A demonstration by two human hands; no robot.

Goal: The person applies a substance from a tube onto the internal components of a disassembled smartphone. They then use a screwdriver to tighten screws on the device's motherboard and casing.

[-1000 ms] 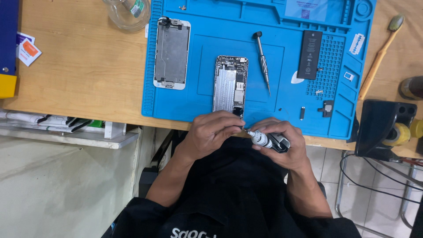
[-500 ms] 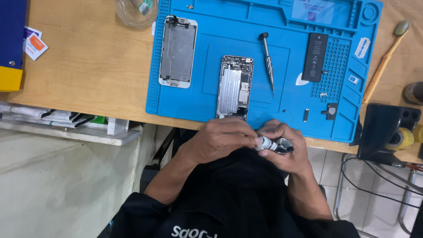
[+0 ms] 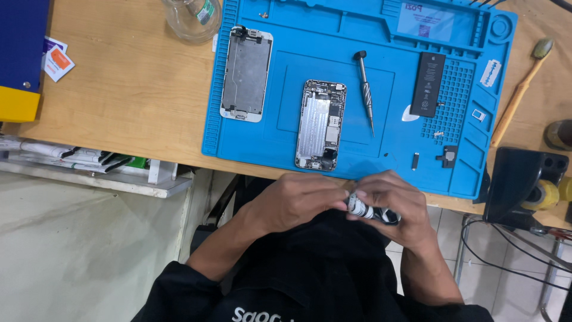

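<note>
Both hands meet just below the near edge of the blue mat (image 3: 357,42), over the lap. Right hand (image 3: 390,206) is curled around a small black-and-white tube (image 3: 370,211) — left hand (image 3: 298,200) is closed, fingertips pinching the tube's white end. On the mat: opened phone body (image 3: 320,125) at centre, screwdriver (image 3: 364,89) just right of it, screen panel (image 3: 246,73) at left, battery (image 3: 427,83) farther right.

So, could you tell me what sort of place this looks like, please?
Most likely a phone repair bench. A blue work mat on a wooden table holds an opened phone, a detached screen panel, a battery and a small screwdriver.
</note>
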